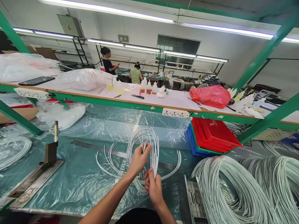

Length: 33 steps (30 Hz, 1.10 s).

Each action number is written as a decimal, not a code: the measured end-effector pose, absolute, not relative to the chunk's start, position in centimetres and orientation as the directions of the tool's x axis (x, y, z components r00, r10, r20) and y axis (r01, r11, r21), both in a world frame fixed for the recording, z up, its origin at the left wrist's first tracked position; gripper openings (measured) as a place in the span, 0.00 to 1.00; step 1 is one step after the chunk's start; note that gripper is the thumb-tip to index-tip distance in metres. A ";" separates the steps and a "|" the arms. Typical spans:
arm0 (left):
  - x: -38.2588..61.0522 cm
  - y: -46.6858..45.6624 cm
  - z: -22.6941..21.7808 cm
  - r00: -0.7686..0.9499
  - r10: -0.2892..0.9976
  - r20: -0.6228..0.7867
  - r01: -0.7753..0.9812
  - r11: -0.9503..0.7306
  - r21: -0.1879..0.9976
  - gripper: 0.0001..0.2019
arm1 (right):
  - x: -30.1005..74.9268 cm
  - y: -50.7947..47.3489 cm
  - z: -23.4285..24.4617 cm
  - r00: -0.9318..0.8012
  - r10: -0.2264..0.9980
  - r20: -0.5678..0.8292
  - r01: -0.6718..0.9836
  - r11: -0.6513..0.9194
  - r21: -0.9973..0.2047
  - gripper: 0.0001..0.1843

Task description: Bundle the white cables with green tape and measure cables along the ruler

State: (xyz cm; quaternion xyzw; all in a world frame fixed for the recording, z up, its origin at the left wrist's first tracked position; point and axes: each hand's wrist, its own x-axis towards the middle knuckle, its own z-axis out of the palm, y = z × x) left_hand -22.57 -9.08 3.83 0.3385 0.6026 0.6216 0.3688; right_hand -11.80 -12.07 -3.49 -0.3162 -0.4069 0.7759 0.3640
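Note:
Both my hands hold a bundle of short white cable pieces bent into a loop above the green bench. My left hand is closed round one set of cable ends, held upright. Just below and to the right, my right hand pinches the other ends. More cut white cable pieces lie curved on the plastic-covered bench top under and to the left of my hands. A long metal ruler lies flat across the bench behind them.
Big coils of white cable sit at the right, another coil at the left. A metal cutting jig stands front left. Stacked red, green and blue trays sit behind. The shelf above carries bottles, bags and power strips. Two people work at far benches.

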 end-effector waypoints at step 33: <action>-20.5 -11.3 1.1 -0.085 0.985 -0.150 0.019 0.152 0.988 0.30 | -10.9 -4.0 -0.8 -0.254 0.958 -0.132 -0.268 -0.201 -0.942 0.26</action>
